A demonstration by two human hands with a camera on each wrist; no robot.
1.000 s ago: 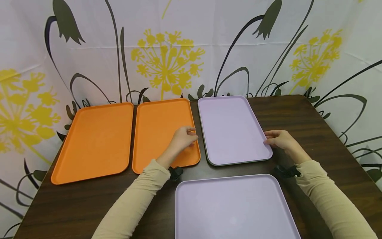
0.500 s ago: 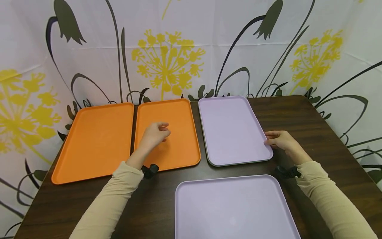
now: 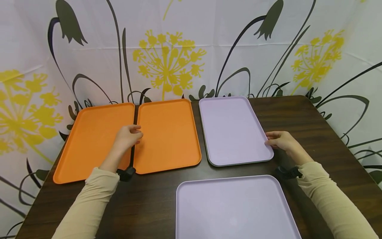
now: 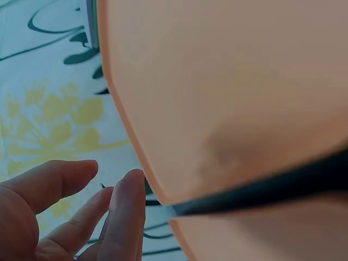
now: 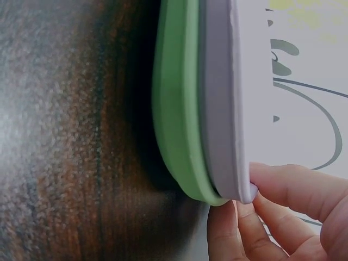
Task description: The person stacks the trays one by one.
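Note:
My left hand [image 3: 127, 137] hovers over the gap between two orange trays, with nothing between its loosely bent fingers. One orange tray [image 3: 98, 127] lies at the far left and the other orange tray [image 3: 167, 136] beside it; their rims show close by in the left wrist view. On the right, my right hand [image 3: 281, 141] grips the right edge of a lavender tray [image 3: 232, 129]. The right wrist view shows a green tray [image 5: 179, 109] stacked directly under it. There my thumb [image 5: 293, 187] presses the lavender rim while the fingers meet the edges from below.
Another lavender tray [image 3: 235, 209] lies nearest the person, cut off by the frame's bottom. All the trays rest on a dark wood table [image 3: 143, 205]. A white floral curtain [image 3: 191, 20] hangs behind it.
My left hand has moved leftward, from the right rim of the middle orange tray across it to the gap between the orange trays. The right hand stays at the lavender tray's edge.

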